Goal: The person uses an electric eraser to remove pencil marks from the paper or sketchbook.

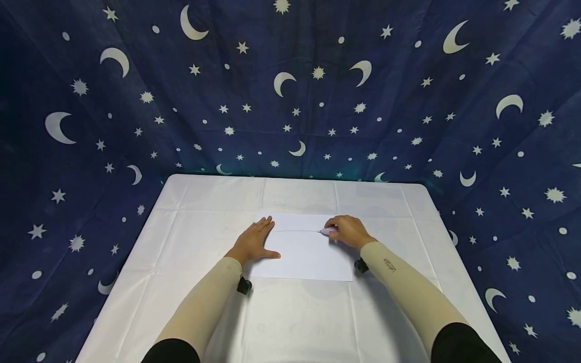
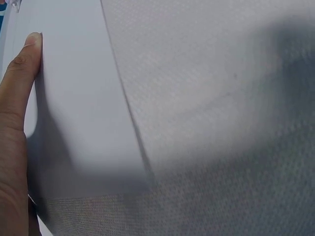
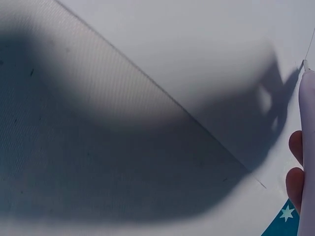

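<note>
A white sheet of paper (image 1: 301, 259) lies on the table, with a thin dark line (image 1: 292, 231) running across its upper part. My left hand (image 1: 255, 243) rests flat on the sheet's left side, fingers spread and thumb pointing inward. At the upper right of the sheet, my right hand (image 1: 350, 231) grips a thick, pale lilac pen-shaped tool (image 1: 328, 231). Its narrow tip points left and meets the right end of the line. In the right wrist view, the tool's smooth body (image 3: 309, 132) stands at the right edge, with two fingertips (image 3: 295, 184) against it.
A white cloth with fold creases covers the table (image 1: 299, 322). Behind it and at both sides hangs a dark blue curtain (image 1: 254, 85) with moons and stars. Small black devices (image 1: 244, 286) sit at both wrists. Shadows of the hands fall on sheet and cloth.
</note>
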Tool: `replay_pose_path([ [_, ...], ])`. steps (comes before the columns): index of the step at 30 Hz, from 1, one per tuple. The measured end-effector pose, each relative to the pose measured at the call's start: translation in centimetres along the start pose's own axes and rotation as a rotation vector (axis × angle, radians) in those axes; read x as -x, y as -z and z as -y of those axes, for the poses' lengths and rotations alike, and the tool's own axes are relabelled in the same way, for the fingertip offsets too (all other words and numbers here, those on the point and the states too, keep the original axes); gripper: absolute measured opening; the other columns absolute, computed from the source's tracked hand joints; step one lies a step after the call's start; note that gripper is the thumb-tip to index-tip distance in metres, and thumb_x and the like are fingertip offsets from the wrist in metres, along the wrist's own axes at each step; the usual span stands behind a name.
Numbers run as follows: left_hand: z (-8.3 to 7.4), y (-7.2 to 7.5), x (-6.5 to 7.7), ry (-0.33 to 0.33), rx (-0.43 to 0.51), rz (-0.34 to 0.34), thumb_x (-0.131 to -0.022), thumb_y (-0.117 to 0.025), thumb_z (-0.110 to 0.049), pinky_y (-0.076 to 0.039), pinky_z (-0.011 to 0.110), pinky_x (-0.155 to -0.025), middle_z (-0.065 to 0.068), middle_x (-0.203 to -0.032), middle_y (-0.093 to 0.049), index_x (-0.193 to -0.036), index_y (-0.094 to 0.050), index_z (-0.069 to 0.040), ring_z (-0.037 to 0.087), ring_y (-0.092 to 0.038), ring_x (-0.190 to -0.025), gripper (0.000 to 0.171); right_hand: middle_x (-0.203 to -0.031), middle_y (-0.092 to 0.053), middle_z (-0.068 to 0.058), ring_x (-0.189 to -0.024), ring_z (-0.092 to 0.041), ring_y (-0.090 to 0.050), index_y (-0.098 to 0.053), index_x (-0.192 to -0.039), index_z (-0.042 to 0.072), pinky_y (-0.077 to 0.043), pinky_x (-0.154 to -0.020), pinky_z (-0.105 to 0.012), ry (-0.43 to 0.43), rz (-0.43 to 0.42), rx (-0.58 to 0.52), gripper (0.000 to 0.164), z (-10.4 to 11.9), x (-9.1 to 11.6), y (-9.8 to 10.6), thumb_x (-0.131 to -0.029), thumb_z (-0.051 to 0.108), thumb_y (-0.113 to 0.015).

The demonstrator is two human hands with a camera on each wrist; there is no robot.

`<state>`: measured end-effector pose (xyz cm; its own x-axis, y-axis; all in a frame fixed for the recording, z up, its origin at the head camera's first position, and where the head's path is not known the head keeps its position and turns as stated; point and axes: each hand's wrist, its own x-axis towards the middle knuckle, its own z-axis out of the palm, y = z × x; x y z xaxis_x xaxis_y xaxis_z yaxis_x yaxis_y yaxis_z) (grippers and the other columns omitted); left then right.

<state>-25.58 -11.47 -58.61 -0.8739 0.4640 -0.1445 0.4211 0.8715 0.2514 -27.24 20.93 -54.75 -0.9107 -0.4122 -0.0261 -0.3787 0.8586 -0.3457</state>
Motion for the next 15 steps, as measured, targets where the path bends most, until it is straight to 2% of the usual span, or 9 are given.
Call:
replay_pose_path([
  [11,0.24,-0.32,-0.01,-0.044,0.0,-0.05,-0.06,-0.051,-0.08,-0.011,0.037,-0.108,0.006,-0.149,-0.016,-0.143,-0.025,-0.009,0.02,-0.01,-0.135,0.113,-0.096,-0.064,0.006,-0.086,-0.013,-0.057,-0.069,-0.097,0.023,-0.045,-0.079,-0.036,-0.001,0.004,0.021,0.022,0.09,-0.06,0.1,-0.075,0.024,-0.07],
  [15,0.38,-0.52,-0.11,-0.039,0.006,-0.051,-0.059,-0.051,-0.081,-0.01,0.035,-0.108,0.004,-0.149,-0.014,-0.143,-0.024,-0.01,0.018,-0.009,-0.135,0.113,-0.095,-0.065,0.006,-0.086,-0.014,-0.057,-0.069,-0.096,0.022,-0.046,-0.079,-0.036,-0.015,0.004,0.015,0.022,0.02,0.08,0.3,-0.074,0.023,-0.072],
])
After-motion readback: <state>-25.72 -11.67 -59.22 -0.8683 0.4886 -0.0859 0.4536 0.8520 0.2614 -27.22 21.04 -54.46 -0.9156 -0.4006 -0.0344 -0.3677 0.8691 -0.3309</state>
